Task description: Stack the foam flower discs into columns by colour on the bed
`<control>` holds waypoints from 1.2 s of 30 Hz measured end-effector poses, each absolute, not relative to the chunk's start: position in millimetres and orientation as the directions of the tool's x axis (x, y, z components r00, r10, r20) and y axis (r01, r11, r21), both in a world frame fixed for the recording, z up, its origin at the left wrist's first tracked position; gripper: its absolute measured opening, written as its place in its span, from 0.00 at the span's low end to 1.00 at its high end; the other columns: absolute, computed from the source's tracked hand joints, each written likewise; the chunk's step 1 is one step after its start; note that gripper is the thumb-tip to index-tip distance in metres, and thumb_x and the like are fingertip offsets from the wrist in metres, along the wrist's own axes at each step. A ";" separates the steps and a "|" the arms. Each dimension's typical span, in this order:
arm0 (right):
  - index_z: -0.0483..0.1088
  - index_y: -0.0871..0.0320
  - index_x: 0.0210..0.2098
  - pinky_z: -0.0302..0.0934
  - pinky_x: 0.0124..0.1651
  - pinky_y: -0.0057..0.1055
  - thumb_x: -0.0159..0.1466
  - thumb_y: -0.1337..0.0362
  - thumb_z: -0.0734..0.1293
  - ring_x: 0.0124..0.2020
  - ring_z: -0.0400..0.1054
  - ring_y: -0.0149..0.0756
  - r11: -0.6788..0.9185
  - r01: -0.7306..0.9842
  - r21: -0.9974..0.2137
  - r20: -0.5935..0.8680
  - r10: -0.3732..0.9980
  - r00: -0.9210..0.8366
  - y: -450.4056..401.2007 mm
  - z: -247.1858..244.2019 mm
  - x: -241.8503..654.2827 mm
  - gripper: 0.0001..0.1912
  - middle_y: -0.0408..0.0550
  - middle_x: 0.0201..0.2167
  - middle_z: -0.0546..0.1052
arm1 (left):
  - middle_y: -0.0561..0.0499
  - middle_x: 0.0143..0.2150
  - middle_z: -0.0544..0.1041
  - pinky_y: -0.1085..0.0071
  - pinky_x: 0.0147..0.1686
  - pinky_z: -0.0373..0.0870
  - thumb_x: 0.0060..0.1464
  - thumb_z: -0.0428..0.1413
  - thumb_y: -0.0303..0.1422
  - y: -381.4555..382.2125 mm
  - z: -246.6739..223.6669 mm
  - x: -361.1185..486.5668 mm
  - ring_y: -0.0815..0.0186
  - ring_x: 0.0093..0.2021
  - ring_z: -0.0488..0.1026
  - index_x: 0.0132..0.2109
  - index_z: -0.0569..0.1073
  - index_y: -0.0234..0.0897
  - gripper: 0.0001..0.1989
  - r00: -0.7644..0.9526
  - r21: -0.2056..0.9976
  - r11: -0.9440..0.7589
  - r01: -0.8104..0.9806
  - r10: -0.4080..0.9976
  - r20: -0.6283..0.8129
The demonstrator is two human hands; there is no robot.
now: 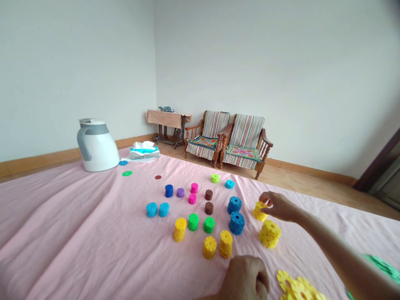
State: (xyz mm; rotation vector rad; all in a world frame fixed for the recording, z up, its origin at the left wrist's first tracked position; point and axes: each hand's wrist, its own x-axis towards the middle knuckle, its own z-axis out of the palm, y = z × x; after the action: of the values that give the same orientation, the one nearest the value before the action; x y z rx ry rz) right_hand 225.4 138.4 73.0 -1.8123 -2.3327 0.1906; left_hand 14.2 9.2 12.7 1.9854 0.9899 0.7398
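Observation:
My right hand (278, 206) reaches out at the right, its fingers closed at the edge of a stack of yellow notched discs (260, 211). A larger yellow stack (269, 234) stands just nearer to me. At the bottom middle, my left hand (245, 277) is closed in a fist, and whatever is inside it is hidden. Loose yellow discs (298, 287) lie in a heap to its right. Beyond the fist rise two slimmer yellow stacks (225, 244). Two dark blue stacks (236, 223) stand left of my right hand.
Several small stacks in green (193, 222), light blue (151, 209), pink (192, 199) and brown (209, 208) dot the pink cloth (93, 233). A white jug (101, 150) and tissue box (144, 153) stand at the far left. Green pieces (383, 266) lie right, partly behind my forearm.

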 end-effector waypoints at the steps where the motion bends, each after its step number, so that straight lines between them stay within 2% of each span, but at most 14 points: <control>1: 0.70 0.60 0.37 0.64 0.39 0.32 0.53 0.63 0.65 0.37 0.72 0.41 0.247 0.945 -0.214 0.063 0.969 -0.239 138.2 73.1 225.8 0.13 0.54 0.37 0.77 | 0.52 0.21 0.73 0.80 0.23 0.59 0.31 0.45 0.17 9.1 12.4 14.3 0.69 0.24 0.70 0.20 0.70 0.32 0.12 0.525 0.838 -0.395 0.376 0.836 0.158; 6: 0.69 0.61 0.42 0.65 0.42 0.34 0.54 0.63 0.64 0.38 0.72 0.41 0.245 0.941 -0.235 0.059 0.970 -0.238 134.6 75.2 228.7 0.16 0.56 0.41 0.76 | 0.54 0.20 0.71 0.79 0.24 0.60 0.30 0.45 0.17 8.8 11.8 15.3 0.70 0.23 0.68 0.19 0.67 0.33 0.10 0.524 0.834 -0.404 0.375 0.835 0.169; 11: 0.65 0.58 0.52 0.64 0.48 0.35 0.50 0.67 0.67 0.45 0.71 0.40 0.284 0.920 -0.271 0.038 0.958 -0.285 128.9 77.9 225.7 0.29 0.55 0.51 0.72 | 0.55 0.21 0.69 0.78 0.25 0.60 0.31 0.44 0.17 9.1 11.5 15.3 0.69 0.24 0.68 0.20 0.66 0.34 0.10 0.516 0.825 -0.404 0.394 0.840 0.165; 14: 0.65 0.56 0.53 0.63 0.50 0.36 0.48 0.71 0.67 0.48 0.69 0.42 0.321 0.908 -0.269 0.014 0.944 -0.330 127.9 78.1 222.3 0.32 0.54 0.52 0.71 | 0.55 0.20 0.68 0.78 0.24 0.59 0.31 0.45 0.17 9.5 9.5 15.2 0.70 0.23 0.67 0.20 0.65 0.35 0.10 0.518 0.831 -0.413 0.371 0.835 0.184; 19: 0.69 0.52 0.48 0.62 0.51 0.37 0.47 0.73 0.67 0.48 0.69 0.42 0.322 0.915 -0.244 -0.001 0.943 -0.333 132.3 74.0 221.7 0.28 0.50 0.48 0.74 | 0.55 0.20 0.68 0.79 0.24 0.59 0.31 0.45 0.18 9.7 7.3 15.1 0.70 0.23 0.67 0.20 0.65 0.34 0.10 0.516 0.843 -0.405 0.354 0.836 0.185; 25: 0.71 0.54 0.45 0.62 0.50 0.36 0.47 0.72 0.67 0.47 0.69 0.42 0.329 0.920 -0.211 0.005 0.942 -0.336 136.7 69.3 220.7 0.24 0.51 0.43 0.75 | 0.55 0.19 0.68 0.79 0.24 0.59 0.31 0.45 0.18 10.7 5.4 15.4 0.70 0.22 0.66 0.19 0.64 0.35 0.09 0.506 0.852 -0.415 0.318 0.835 0.218; 27: 0.70 0.55 0.46 0.62 0.51 0.37 0.47 0.71 0.68 0.47 0.69 0.43 0.325 0.922 -0.212 0.006 0.943 -0.331 135.9 71.5 221.8 0.25 0.52 0.45 0.75 | 0.55 0.19 0.67 0.79 0.24 0.58 0.31 0.45 0.18 11.0 3.7 15.6 0.70 0.23 0.67 0.19 0.63 0.35 0.09 0.506 0.852 -0.419 0.312 0.833 0.225; 29: 0.68 0.55 0.49 0.63 0.50 0.37 0.48 0.69 0.67 0.47 0.69 0.43 0.320 0.915 -0.244 0.042 0.947 -0.319 131.8 77.0 225.5 0.27 0.53 0.48 0.74 | 0.55 0.19 0.68 0.78 0.24 0.58 0.31 0.45 0.18 10.8 2.3 15.5 0.70 0.23 0.67 0.19 0.63 0.35 0.09 0.505 0.848 -0.427 0.314 0.831 0.231; 31: 0.67 0.56 0.50 0.65 0.47 0.37 0.52 0.65 0.66 0.47 0.70 0.43 0.297 0.900 -0.319 0.128 0.955 -0.269 121.4 84.1 231.9 0.25 0.54 0.49 0.74 | 0.55 0.20 0.68 0.77 0.24 0.59 0.32 0.45 0.17 10.2 1.7 15.1 0.70 0.23 0.67 0.20 0.63 0.35 0.09 0.508 0.841 -0.439 0.317 0.827 0.240; 34: 0.70 0.55 0.43 0.68 0.40 0.36 0.58 0.58 0.62 0.43 0.72 0.43 0.216 0.880 -0.422 0.214 0.967 -0.134 88.5 88.3 246.5 0.15 0.54 0.43 0.77 | 0.55 0.21 0.69 0.76 0.26 0.60 0.33 0.45 0.18 8.2 3.2 14.0 0.68 0.25 0.69 0.20 0.63 0.36 0.09 0.517 0.847 -0.438 0.300 0.821 0.241; 36: 0.72 0.52 0.36 0.69 0.39 0.38 0.58 0.55 0.62 0.38 0.74 0.44 0.165 0.889 -0.426 0.136 0.984 -0.118 55.3 79.1 260.5 0.12 0.51 0.35 0.79 | 0.54 0.22 0.70 0.75 0.27 0.61 0.33 0.44 0.18 6.3 5.5 13.2 0.67 0.26 0.70 0.21 0.62 0.37 0.09 0.519 0.851 -0.441 0.285 0.818 0.250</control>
State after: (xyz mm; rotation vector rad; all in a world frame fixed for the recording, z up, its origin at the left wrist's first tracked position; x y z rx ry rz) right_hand 260.5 55.3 79.1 -1.7779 -2.0669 0.3372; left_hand 13.2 6.3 5.5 1.9758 0.8996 0.8611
